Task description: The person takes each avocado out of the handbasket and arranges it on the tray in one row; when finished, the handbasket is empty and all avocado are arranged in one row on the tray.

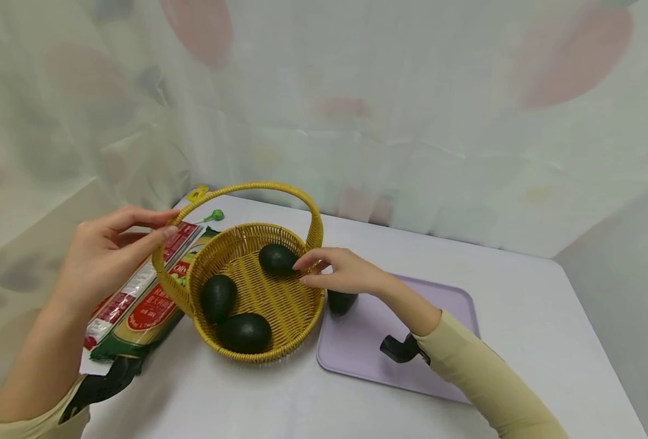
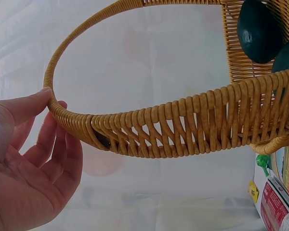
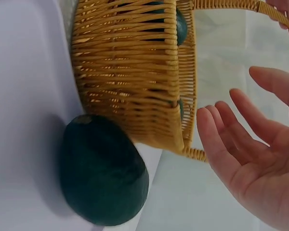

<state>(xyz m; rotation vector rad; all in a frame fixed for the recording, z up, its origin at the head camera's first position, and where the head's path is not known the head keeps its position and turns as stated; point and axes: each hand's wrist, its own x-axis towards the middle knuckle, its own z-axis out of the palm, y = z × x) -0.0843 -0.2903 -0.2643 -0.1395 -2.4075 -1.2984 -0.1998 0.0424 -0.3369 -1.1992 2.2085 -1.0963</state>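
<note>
1. L hand [image 1: 118,247] grips the handle [image 1: 258,185] of the yellow wicker basket [image 1: 291,299] on its left side; L wrist view shows thumb on one side of the cane, fingers curled behind.
2. R hand [image 1: 348,271] is released: fingers loosely bent, nothing held. It's above the basket's right rim, thumb & fingertips apart, near the far avocado; R wrist view shows a gap btwn fingertips & rim.
3. Basket is on the white tabletop [image 1: 522,317], approx. centre-left, w/ 3 dark green avocados inside: far avocado [image 1: 277,260] by the back right wall, left avocado [image 1: 218,299] at the left wall, near avocado [image 1: 245,333] at the front, right next to the left one. Much of the woven base shows btwn them.
4. 4th avocado [image 1: 342,302] is outside, on the lilac tray [image 1: 357,347], just beside the basket; partly hidden by R hand in head view, full shape in R wrist view.
5. Left of basket: 2 pkgs side by side, green/red pkg [image 1: 154,305] & red/white pkg [image 1: 118,311], partly behind L hand & handle. Small green item [image 1: 217,214] past them, nr basket's back left.
6. Backdrop: pale curtain [image 1: 412,122] w/ blurry reddish print.
</note>
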